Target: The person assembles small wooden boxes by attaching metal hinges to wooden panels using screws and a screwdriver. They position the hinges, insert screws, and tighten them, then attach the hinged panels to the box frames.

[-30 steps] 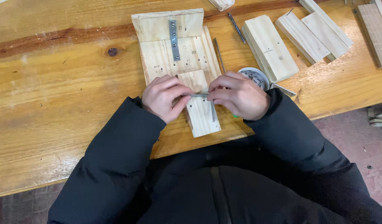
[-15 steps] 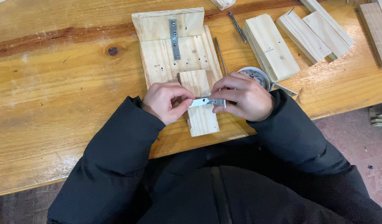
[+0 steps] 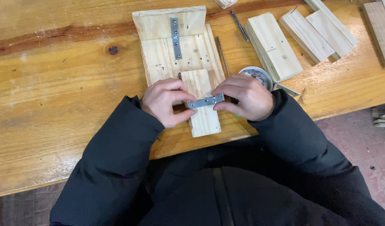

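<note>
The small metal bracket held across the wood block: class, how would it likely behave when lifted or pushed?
The metal bracket looks thin and flat, so probably stiff and light. Pinched at its ends by the left hand and right hand, it may slide easily on the smooth wood block; it won't roll.

Left hand (image 3: pixel 165 101) and right hand (image 3: pixel 245 97) sit close together, knuckles up. Fingers curled, fingertips pinching inward. Both forearms angle in, dark-sleeved.
</note>
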